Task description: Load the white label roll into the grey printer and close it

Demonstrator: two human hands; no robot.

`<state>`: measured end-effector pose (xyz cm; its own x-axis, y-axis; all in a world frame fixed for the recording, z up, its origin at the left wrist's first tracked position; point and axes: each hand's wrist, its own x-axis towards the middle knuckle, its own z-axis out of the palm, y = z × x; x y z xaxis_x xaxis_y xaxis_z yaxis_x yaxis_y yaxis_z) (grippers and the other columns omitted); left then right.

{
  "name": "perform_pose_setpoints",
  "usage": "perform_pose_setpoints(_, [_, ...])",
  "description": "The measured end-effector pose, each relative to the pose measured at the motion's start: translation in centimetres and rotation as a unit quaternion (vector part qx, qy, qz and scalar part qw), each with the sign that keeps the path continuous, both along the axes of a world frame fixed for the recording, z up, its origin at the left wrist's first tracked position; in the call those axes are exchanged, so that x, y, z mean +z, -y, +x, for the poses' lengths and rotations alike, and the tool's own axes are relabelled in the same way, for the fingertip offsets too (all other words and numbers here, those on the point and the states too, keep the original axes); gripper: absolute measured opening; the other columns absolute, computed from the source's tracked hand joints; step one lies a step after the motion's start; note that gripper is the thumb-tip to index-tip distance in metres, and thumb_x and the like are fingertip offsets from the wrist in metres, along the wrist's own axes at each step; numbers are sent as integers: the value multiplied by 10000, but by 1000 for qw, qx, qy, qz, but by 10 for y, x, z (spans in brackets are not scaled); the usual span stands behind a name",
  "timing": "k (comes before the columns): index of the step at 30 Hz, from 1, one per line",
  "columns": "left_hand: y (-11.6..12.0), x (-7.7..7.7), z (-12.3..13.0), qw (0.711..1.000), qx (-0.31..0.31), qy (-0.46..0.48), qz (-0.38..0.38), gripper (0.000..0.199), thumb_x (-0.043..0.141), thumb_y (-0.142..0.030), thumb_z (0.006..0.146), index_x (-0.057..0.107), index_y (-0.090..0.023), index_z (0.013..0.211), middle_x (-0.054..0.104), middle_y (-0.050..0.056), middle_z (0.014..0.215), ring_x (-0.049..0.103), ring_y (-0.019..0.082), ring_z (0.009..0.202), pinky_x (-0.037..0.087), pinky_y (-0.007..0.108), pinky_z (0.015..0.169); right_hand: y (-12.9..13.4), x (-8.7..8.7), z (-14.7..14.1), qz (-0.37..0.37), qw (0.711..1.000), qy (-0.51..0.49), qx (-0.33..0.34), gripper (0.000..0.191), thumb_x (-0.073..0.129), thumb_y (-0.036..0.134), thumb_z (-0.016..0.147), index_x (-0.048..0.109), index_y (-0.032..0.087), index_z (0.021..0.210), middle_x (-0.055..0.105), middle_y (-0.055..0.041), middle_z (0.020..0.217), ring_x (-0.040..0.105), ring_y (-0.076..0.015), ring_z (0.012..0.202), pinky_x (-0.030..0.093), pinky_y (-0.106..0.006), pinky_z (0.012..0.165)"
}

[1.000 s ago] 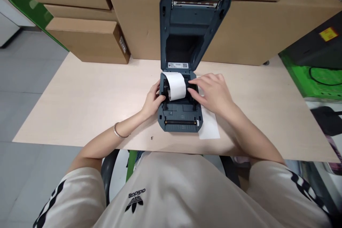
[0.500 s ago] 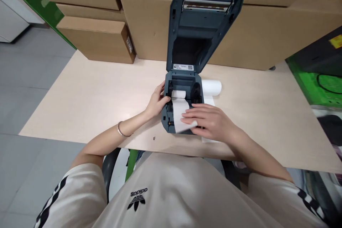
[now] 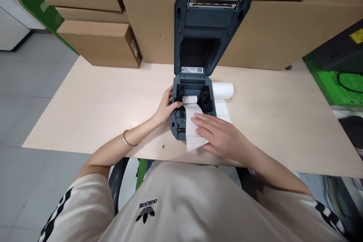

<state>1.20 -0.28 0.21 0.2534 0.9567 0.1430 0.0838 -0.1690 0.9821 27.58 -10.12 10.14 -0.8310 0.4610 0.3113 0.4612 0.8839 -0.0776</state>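
Observation:
A dark grey label printer (image 3: 202, 26) stands on the table, its lid raised and tilted back. Inside its bay sits a small white label roll (image 3: 190, 100), and its paper strip (image 3: 190, 123) runs out over the front edge. My left hand (image 3: 166, 107) grips the printer's left side, thumb over the rim and the other fingers along the outer wall. Across the strip lies my right hand (image 3: 218, 132), fingers stretched out and resting on the paper. It covers the printer's front right corner.
Beside the printer on the right is a larger white paper roll (image 3: 223, 90) with a loose tail. Cardboard boxes (image 3: 252, 34) line the table's back edge, with a smaller box (image 3: 95, 43) at left. A tiny dark scrap (image 3: 163, 146) lies near the front edge.
The strip's loose end, lifted and curled before, now lies flatter and reaches past the printer's front. My right hand has shifted slightly and flattened over it. My left hand keeps its hold.

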Motion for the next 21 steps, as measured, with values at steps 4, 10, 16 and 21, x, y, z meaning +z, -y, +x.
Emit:
perform_pose_setpoints(4, [2,5,1,1000,14,-5,-16,805,691,-370,826,455,-280,1589,530,114,1702,545,371,1515,491,573,1255,-7,-7,-5,-89,996,11,-11,403,814,221,883,751,84,1256,609,-285,1625,585,-402,1554,573,-564,1251])
perform_pose_setpoints(10, [6,12,4,999,10,-3,-42,832,726,-439,856,421,-284,1614,469,113,1741,486,369,1571,424,567,1314,0,-15,-8,-128,991,29,-15,748,802,305,946,572,24,1600,470,-299,1734,453,-403,1652,466,-598,1334])
perform_pose_setpoints(16, [7,9,3,998,2,28,-53,835,765,-529,893,423,-317,1625,447,102,1764,435,377,1628,391,570,1357,10,-3,1,-135,988,-66,45,555,606,490,1102,679,126,1516,701,-188,1566,648,-325,1504,527,-529,1291])
perform_pose_setpoints(21, [7,2,6,996,6,63,-59,809,732,-592,936,444,-326,1643,421,72,1799,345,378,1700,309,571,1413,-40,34,31,-222,933,-266,101,646,292,682,1165,819,316,1238,857,-43,1251,807,-235,1188,552,-451,1214])
